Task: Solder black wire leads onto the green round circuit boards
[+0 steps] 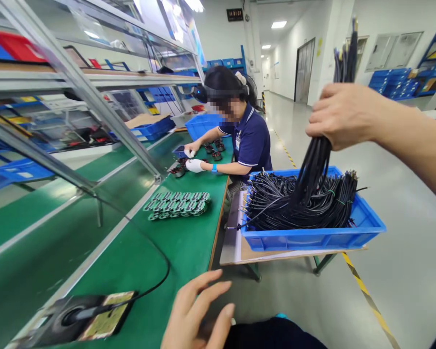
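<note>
My right hand (343,114) is raised at the upper right, closed round a bundle of black cables (318,160). The cables' upper ends stick up above my fist, and their lower part hangs down into a blue bin (312,237) full of more black cables (276,203). My left hand (198,310) hovers low near the front edge of the green workbench (174,252), fingers spread and holding nothing.
The bin rests on a small side table (232,242). Green round parts (178,203) lie in rows on the bench. A black fixture with a cord (80,317) sits at the near left. A co-worker (247,135) in white gloves handles parts farther along. Metal shelving stands left.
</note>
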### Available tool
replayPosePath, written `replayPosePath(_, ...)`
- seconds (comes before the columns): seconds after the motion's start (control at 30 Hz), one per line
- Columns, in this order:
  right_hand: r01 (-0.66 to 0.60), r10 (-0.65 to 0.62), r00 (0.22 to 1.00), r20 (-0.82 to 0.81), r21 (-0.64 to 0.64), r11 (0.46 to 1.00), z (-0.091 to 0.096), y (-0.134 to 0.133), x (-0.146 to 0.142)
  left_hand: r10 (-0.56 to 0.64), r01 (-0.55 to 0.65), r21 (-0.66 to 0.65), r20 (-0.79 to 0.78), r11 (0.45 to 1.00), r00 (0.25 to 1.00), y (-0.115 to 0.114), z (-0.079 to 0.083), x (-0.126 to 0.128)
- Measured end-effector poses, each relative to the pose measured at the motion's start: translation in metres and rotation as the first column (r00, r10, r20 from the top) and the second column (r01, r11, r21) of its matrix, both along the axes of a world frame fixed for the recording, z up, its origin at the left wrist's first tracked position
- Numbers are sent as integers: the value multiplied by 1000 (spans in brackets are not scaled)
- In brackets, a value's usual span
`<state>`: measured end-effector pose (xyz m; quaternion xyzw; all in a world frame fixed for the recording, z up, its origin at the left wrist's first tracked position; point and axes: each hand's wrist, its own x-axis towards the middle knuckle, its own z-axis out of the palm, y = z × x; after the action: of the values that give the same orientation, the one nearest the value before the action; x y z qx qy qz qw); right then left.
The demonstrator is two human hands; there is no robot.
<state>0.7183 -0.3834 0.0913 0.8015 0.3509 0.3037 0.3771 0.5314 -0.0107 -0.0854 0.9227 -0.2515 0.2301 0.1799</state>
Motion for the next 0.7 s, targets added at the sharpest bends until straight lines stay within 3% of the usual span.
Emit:
replayPosePath(0.07,-3,5,990,142,-15,1000,25,22,-2,-156,114,-171,-254,979,955,-26,2,10)
replayPosePath(0.13,-4,-7,968,250,44,999,48,40,-4,-417,198,-449,-465,871,781,-52,1,21)
replayPosePath(0.2,-30,-22,951,308,162,986,66,52,-3,-579,187,-625,-512,758,635,-75,-3,35)
replayPosePath(0.3,-125,15,950,311,339,933,81,55,4,-643,14,-764,-533,645,549,-94,-12,61)
replayPosePath(0.37,-184,58,958,279,450,874,79,52,6,-757,-179,-876,-478,447,446,-98,-15,77)
replayPosePath(0.43,-165,41,972,232,546,821,65,46,0,-893,-422,-893,-312,158,326,-101,-13,91)
replayPosePath(0.47,-138,33,981,192,566,812,55,42,-8,-926,-537,-843,-222,25,305,-104,-10,97)
replayPosePath(0.53,-127,124,991,43,539,833,28,30,-27,-923,-677,-711,-103,-192,370,-112,-3,105)
replayPosePath(0.6,-118,321,910,-263,576,809,-5,14,-45,-846,-698,-602,-69,-387,528,-122,4,110)
replayPosePath(0.63,33,324,806,-495,585,810,-23,4,-51,-788,-693,-542,-87,-476,609,-128,6,112)
replayPosePath(0.7,412,229,441,-868,422,808,-63,-15,-54,-650,-651,-401,-160,-645,743,-138,10,114)
